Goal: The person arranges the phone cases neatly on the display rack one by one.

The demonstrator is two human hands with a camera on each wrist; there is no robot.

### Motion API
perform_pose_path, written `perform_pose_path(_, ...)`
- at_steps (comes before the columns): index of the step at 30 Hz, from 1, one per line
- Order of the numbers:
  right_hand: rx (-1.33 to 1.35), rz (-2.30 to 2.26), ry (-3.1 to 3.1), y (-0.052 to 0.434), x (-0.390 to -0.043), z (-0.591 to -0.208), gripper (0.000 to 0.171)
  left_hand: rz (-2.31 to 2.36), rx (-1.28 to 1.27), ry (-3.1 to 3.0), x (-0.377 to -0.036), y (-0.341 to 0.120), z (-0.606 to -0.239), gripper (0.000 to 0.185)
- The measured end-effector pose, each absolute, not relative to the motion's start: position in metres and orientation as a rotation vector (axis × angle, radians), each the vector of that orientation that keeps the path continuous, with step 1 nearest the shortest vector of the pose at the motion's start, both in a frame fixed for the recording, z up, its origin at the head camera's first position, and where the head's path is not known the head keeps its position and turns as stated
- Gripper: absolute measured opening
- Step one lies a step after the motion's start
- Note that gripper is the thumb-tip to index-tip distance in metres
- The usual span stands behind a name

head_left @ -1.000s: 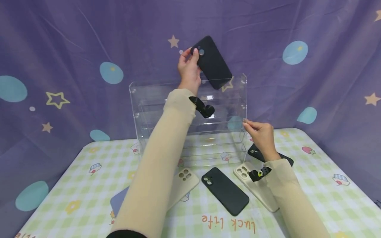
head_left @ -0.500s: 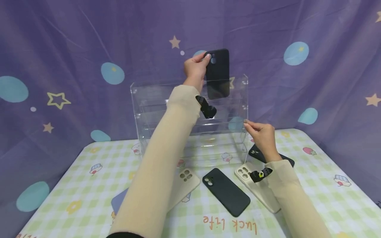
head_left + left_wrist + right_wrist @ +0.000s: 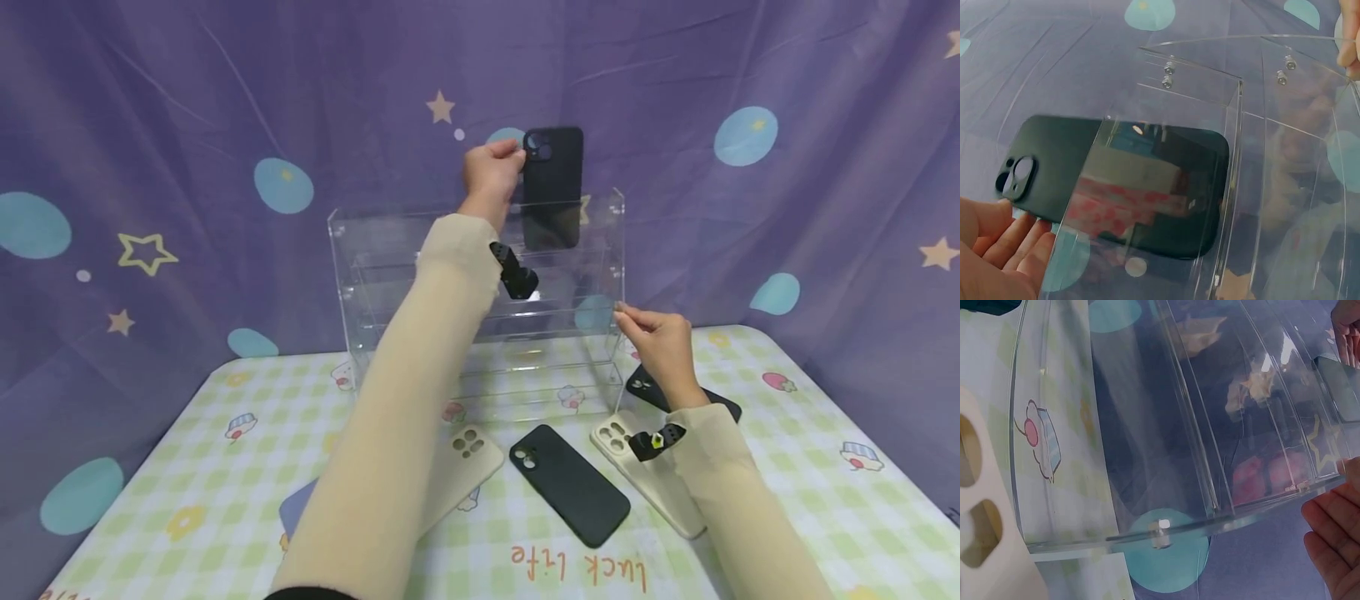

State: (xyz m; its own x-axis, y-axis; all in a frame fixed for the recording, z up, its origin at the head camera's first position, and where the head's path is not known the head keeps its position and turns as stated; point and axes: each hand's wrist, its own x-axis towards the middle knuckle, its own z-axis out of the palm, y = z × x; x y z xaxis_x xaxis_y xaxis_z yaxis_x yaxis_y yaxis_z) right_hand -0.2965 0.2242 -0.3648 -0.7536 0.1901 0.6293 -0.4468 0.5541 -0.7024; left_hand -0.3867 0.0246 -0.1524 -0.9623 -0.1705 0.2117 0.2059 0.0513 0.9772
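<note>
Left hand [image 3: 491, 171], high in the upper middle of the head view, pinches a black phone case [image 3: 552, 185] by its camera corner; the case stands upright with its lower half behind the top of the clear acrylic rack [image 3: 375, 275]. From the left wrist view the fingers [image 3: 1004, 237] sit at the case's [image 3: 1116, 181] camera cutout (the rest shows through the rack's wall). Right hand [image 3: 660, 346], right of centre, has its fingertips drawn together against the rack's right edge.

Only one bit of writing is readable: "luck life" [image 3: 577, 567] in orange along the tablecloth's near edge, upside down to the camera.

Matte and dark, the held case has rounded corners and a raised two-lens opening.

On the table [image 3: 787, 467], a green-and-white checked cloth with little cartoon prints, lie a black case [image 3: 570, 483] at lower centre, cream cases [image 3: 468, 467] either side, a blue one [image 3: 296, 508] under the left sleeve and another dark one [image 3: 648, 387] under the right wrist. Behind hangs a purple curtain [image 3: 187, 125] with stars and teal dots.
</note>
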Motion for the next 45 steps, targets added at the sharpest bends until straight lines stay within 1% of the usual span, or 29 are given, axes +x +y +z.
perform_pose_path(10,0.193,1.186,-2.11,0.226,-0.299,-0.363,0.023,-2.233,-0.217,-1.851,-0.376,-0.003,-0.156,0.036)
perform_pose_path(16,0.172,1.185,-2.124,0.232,-0.299,-0.363,0.023,-2.306,-0.321,-1.829,-0.356,-0.031,-0.161,0.039)
perform_pose_path(20,0.171,1.187,-2.123,0.236,-0.299,-0.363,0.024,-2.285,-0.394,-1.889,-0.338,-0.052,-0.174,0.04)
perform_pose_path(26,0.163,1.193,-2.115,0.24,-0.3,-0.363,0.024,-2.189,-0.477,-2.027,-0.31,-0.089,-0.21,0.041)
perform_pose_path(31,0.148,1.186,-2.113,0.241,-0.299,-0.363,0.023,-2.1,-0.548,-2.161,-0.288,-0.121,-0.25,0.044)
perform_pose_path(37,0.161,1.195,-2.113,0.242,-0.298,-0.363,0.023,-2.083,-0.502,-2.336,-0.263,-0.155,-0.304,0.05)
perform_pose_path(45,0.166,1.188,-2.109,0.243,-0.301,-0.365,0.024,-1.994,-0.484,-2.499,-0.239,-0.196,-0.353,0.051)
